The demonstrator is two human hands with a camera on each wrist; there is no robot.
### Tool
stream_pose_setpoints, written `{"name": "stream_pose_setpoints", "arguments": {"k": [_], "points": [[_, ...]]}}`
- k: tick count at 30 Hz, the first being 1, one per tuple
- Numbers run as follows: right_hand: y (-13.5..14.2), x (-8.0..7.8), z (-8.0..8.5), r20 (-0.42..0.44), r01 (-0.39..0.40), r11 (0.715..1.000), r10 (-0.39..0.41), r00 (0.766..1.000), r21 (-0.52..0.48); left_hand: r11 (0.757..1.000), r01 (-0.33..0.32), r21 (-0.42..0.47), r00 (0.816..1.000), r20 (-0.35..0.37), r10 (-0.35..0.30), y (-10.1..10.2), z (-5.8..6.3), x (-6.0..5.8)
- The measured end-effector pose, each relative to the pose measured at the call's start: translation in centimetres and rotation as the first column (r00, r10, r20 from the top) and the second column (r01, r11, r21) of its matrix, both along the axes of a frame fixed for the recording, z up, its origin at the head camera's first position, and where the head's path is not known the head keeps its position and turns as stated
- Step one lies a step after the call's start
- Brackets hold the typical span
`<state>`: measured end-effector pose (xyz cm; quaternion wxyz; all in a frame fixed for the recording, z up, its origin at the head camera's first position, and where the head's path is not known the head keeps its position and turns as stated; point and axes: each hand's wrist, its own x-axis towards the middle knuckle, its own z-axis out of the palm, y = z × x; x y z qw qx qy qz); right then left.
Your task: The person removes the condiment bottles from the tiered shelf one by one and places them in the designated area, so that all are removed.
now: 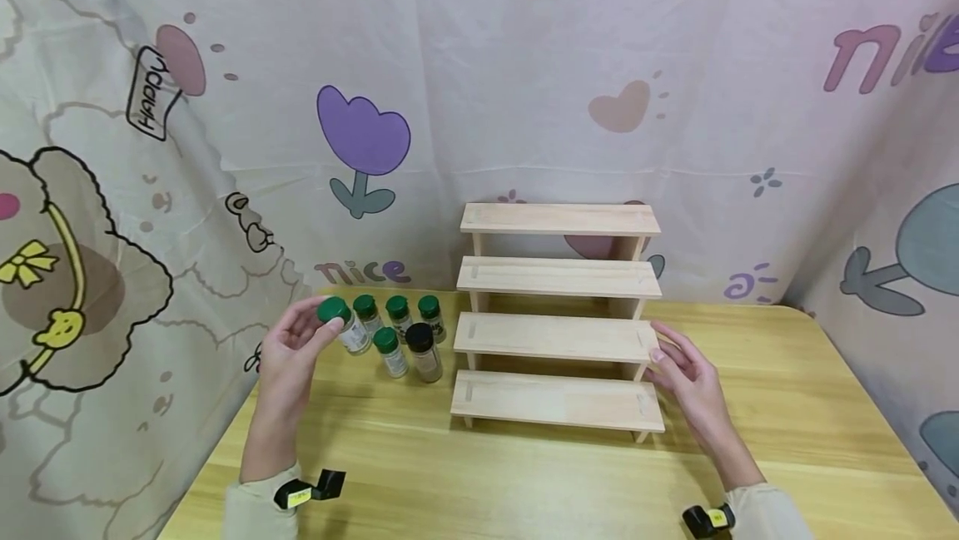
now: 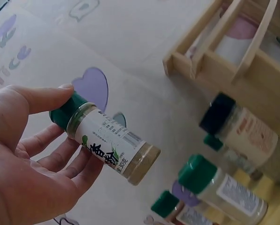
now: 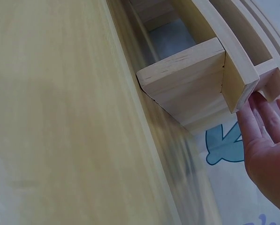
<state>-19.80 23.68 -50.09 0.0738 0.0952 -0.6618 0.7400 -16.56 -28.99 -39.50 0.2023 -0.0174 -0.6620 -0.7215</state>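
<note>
My left hand [image 1: 288, 357] holds a spice jar [image 2: 109, 140] by its green cap, with the thumb on one side and fingers on the other. Pale powder shows at the jar's base below a white label, and in the left wrist view it tilts clear of any surface. Beside it several green-capped jars [image 1: 394, 364] and a black-capped jar [image 1: 425, 363] stand on the table. A four-step wooden display rack [image 1: 558, 401] stands right of them, its steps bare. My right hand [image 1: 693, 386] touches the right end of the rack near its second-lowest step, fingers fairly straight.
The wooden table [image 1: 524, 490] ends at a printed cloth backdrop [image 1: 509, 91] behind the rack. The cloth also hangs along the left and right sides. Bare tabletop lies in front of the rack and to its right.
</note>
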Motion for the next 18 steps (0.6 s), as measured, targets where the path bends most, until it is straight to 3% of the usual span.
{"name": "stream_pose_setpoints", "arguments": {"k": [4,10,18], "points": [[-0.1,-0.1,0.0,0.001,-0.009,1.0,0.009,1.0,-0.006,1.0,-0.017,0.001,0.999,0.036,0.016,-0.8,-0.9,-0.5],[0.0,-0.2,0.1,-0.005,-0.011,1.0,0.011,1.0,-0.019,1.0,0.029,0.006,0.997,0.078,-0.03,-1.8,-2.6,-1.3],[0.1,-0.1,-0.1,0.005,-0.001,1.0,0.001,1.0,-0.003,0.999,0.021,0.033,0.99,0.136,-0.025,-2.7,-4.9,-2.0]]}}
